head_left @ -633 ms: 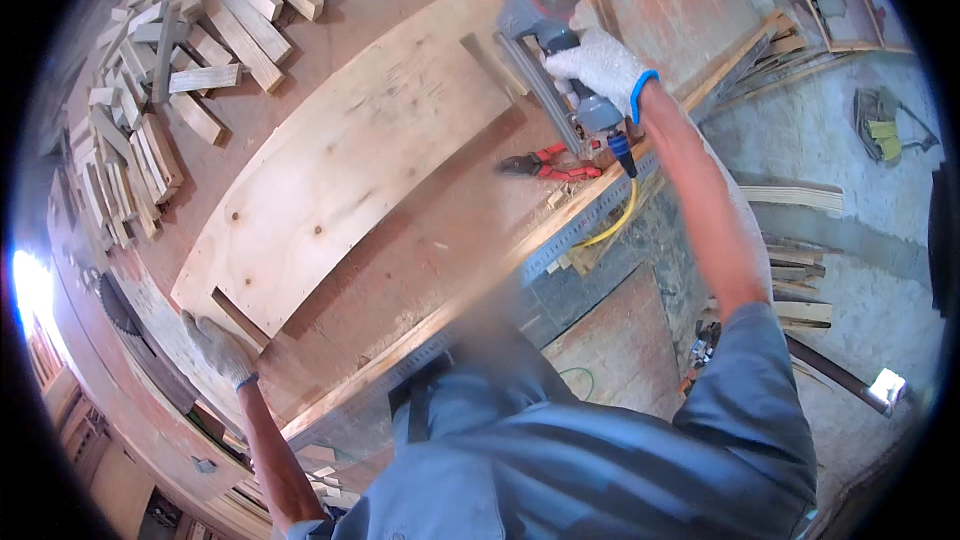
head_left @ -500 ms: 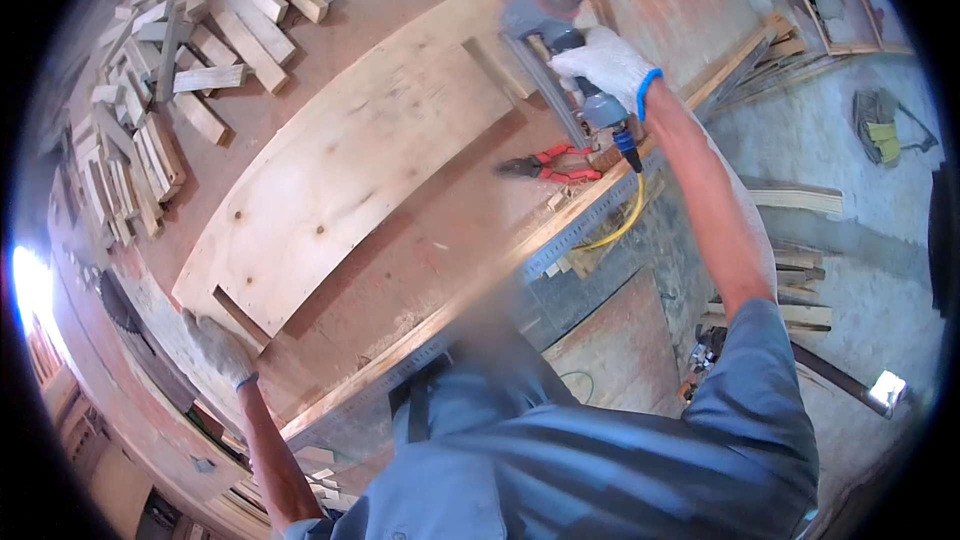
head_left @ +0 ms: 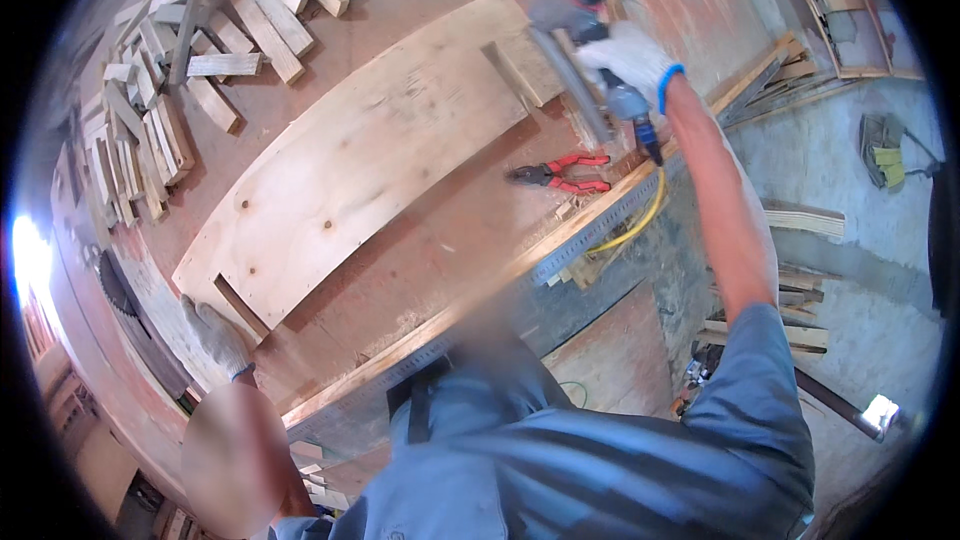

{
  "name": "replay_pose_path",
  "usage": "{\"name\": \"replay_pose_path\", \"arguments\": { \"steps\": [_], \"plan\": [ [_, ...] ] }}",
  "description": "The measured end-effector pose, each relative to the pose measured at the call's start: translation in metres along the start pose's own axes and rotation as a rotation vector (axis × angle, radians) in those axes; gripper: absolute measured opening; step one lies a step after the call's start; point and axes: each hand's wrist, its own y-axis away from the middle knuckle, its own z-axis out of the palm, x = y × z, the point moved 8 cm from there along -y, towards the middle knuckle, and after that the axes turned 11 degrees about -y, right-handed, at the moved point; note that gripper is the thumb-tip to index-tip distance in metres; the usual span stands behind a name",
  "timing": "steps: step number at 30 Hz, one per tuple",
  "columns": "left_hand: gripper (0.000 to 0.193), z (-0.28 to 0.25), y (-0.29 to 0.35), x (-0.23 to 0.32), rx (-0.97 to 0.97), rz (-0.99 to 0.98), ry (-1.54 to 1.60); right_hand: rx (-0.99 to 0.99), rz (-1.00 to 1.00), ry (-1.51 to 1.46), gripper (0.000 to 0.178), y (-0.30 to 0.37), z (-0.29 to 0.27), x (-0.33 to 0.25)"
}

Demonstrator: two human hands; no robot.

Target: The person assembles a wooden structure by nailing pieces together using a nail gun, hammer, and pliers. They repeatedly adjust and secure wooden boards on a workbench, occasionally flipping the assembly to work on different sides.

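Two white-gloved hands work a long pale plywood board on the reddish workbench: right hand clenched around a grey nail gun at its far end, left hand pressed flat beside its near end.

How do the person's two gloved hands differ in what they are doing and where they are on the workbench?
The right hand grips a nail gun at the far end of the plywood board; the left hand holds no tool and rests by the board's near, notched end. Both wear pale work gloves.
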Motion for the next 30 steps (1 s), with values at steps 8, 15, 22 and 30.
{"name": "replay_pose_path", "arguments": {
  "steps": [8, 15, 22, 30],
  "plan": [
    [0.052, 0.011, -0.001, -0.017, 0.013, 0.041, -0.001, 0.615, 0.002, 0.622, 0.049, 0.004, -0.06, 0.086],
    [0.047, 0.011, -0.004, -0.015, 0.137, 0.164, -0.065, 0.664, -0.201, 0.743, 0.047, 0.015, 0.021, 0.152],
    [0.05, -0.012, 0.009, 0.065, 0.142, 0.409, -0.505, 0.756, -0.006, 0.736, 0.047, 0.012, 0.014, 0.174],
    [0.05, -0.014, 0.016, 0.056, 0.075, 0.313, -0.278, 0.706, 0.246, 0.734, 0.064, -0.003, 0.006, 0.183]
  ]
}}
